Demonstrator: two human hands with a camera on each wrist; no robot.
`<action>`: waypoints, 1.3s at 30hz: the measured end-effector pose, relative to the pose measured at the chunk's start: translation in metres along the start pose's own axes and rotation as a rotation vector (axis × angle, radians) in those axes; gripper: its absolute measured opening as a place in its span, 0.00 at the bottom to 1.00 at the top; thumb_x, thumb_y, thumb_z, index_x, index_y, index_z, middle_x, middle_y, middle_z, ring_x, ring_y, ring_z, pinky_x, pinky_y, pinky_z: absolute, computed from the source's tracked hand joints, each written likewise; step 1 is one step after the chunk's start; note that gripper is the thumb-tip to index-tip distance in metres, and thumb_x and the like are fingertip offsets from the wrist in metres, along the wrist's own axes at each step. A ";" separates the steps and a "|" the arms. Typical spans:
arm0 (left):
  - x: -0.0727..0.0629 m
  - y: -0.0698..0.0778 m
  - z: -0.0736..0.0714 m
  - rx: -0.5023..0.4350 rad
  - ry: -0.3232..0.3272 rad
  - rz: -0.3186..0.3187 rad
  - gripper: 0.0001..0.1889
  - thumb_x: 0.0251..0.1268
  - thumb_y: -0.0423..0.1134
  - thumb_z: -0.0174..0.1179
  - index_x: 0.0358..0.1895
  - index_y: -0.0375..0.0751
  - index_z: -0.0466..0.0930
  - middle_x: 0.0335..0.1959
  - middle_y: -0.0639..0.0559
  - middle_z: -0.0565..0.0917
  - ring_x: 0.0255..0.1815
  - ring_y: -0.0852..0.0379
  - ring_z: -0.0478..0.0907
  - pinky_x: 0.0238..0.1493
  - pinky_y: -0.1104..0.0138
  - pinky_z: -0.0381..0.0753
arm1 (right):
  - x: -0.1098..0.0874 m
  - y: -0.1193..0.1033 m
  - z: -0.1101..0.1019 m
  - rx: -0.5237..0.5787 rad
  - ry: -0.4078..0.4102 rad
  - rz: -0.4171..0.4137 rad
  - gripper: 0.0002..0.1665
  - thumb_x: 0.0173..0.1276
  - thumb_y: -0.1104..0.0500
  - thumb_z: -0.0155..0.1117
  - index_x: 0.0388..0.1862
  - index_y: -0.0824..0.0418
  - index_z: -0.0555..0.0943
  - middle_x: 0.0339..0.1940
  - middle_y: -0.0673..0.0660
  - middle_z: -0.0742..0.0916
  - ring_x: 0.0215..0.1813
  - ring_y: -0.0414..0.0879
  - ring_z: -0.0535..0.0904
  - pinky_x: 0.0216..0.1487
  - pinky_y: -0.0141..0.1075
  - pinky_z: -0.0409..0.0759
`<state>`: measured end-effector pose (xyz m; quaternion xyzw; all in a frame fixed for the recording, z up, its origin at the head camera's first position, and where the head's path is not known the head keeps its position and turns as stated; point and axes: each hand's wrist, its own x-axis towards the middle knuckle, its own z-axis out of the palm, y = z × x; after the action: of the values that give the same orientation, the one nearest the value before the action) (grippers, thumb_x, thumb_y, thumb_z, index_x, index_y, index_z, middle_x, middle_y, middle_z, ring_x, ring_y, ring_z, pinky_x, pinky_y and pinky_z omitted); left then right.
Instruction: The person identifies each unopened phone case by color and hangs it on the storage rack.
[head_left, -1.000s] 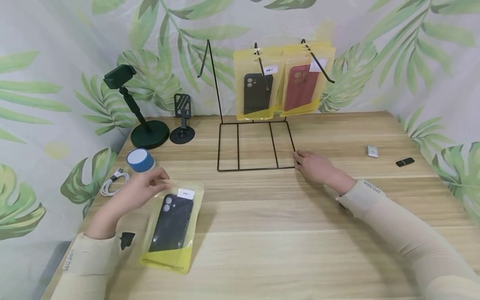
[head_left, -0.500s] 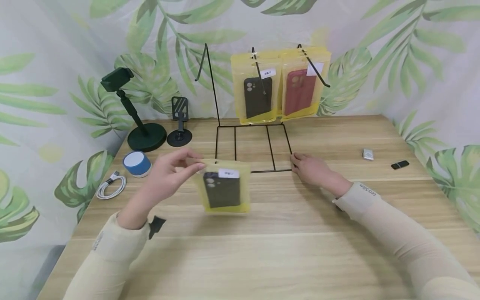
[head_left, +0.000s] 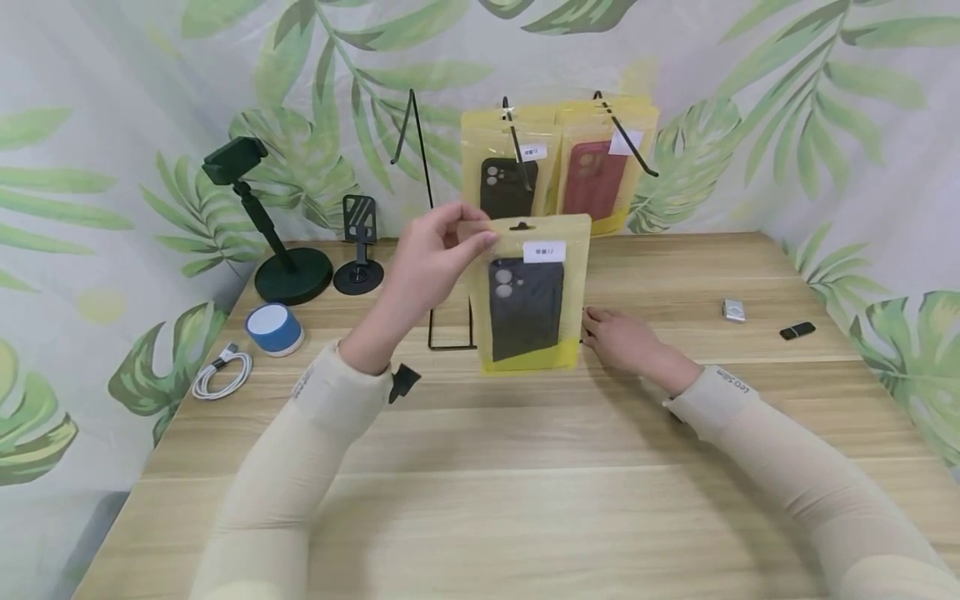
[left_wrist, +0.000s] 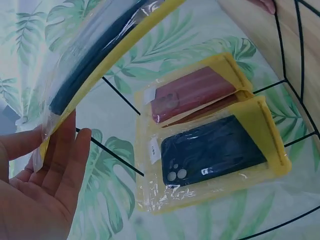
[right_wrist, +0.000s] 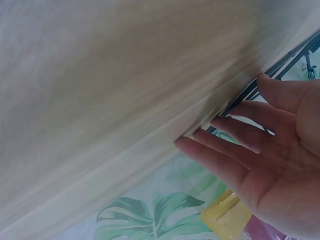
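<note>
My left hand [head_left: 431, 258] pinches the top left corner of a yellow-edged clear pouch [head_left: 573, 292] holding a black phone case [head_left: 525, 308]. The pouch hangs upright above the table, before a black wire display rack [head_left: 452, 347]. On the rack's middle hook hangs a pouch with a black phone case [left_wrist: 215, 150]; a pouch with a red phone case [left_wrist: 192, 95] hangs on the right hook. The left hook [head_left: 401, 137] carries nothing. Fingertips of my right hand [head_left: 626, 340] rest along the right side of the rack's base, thumb spread from the fingers [right_wrist: 240, 132].
A dark green stand [head_left: 292, 273], a small black phone stand [head_left: 360, 271], a blue-and-white cylinder [head_left: 275, 331] and a coiled white cable [head_left: 222, 375] are at the left. A small silver device [head_left: 734, 310] and a black stick [head_left: 797, 331] lie at the right.
My left hand has lifted the pouch from the left of the table and carried it right and up, to in front of the rack. My right hand has stayed at the rack's base.
</note>
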<state>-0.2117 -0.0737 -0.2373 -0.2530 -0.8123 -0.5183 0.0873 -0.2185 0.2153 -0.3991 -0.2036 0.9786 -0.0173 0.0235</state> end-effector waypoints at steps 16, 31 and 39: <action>0.047 -0.008 0.008 0.006 0.068 -0.054 0.08 0.69 0.40 0.64 0.44 0.40 0.82 0.35 0.50 0.84 0.30 0.56 0.72 0.30 0.70 0.72 | 0.000 0.000 0.003 -0.003 -0.007 0.019 0.29 0.77 0.55 0.53 0.71 0.71 0.69 0.70 0.70 0.75 0.69 0.65 0.73 0.69 0.55 0.74; 0.085 -0.018 0.007 0.340 0.106 -0.094 0.14 0.74 0.49 0.56 0.52 0.45 0.79 0.34 0.46 0.84 0.22 0.53 0.69 0.27 0.66 0.69 | 0.000 0.003 0.006 -0.015 0.025 -0.003 0.29 0.77 0.55 0.55 0.69 0.72 0.70 0.68 0.70 0.77 0.68 0.64 0.74 0.69 0.53 0.74; 0.107 -0.019 0.011 0.438 0.130 -0.151 0.14 0.75 0.48 0.54 0.56 0.47 0.78 0.54 0.50 0.85 0.42 0.51 0.82 0.40 0.61 0.79 | -0.002 0.001 0.003 -0.016 0.035 -0.001 0.29 0.76 0.55 0.56 0.69 0.71 0.70 0.68 0.70 0.77 0.67 0.64 0.75 0.66 0.54 0.77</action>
<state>-0.3115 -0.0356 -0.2142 -0.1327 -0.9147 -0.3498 0.1530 -0.2172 0.2171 -0.4025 -0.2039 0.9789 -0.0129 0.0046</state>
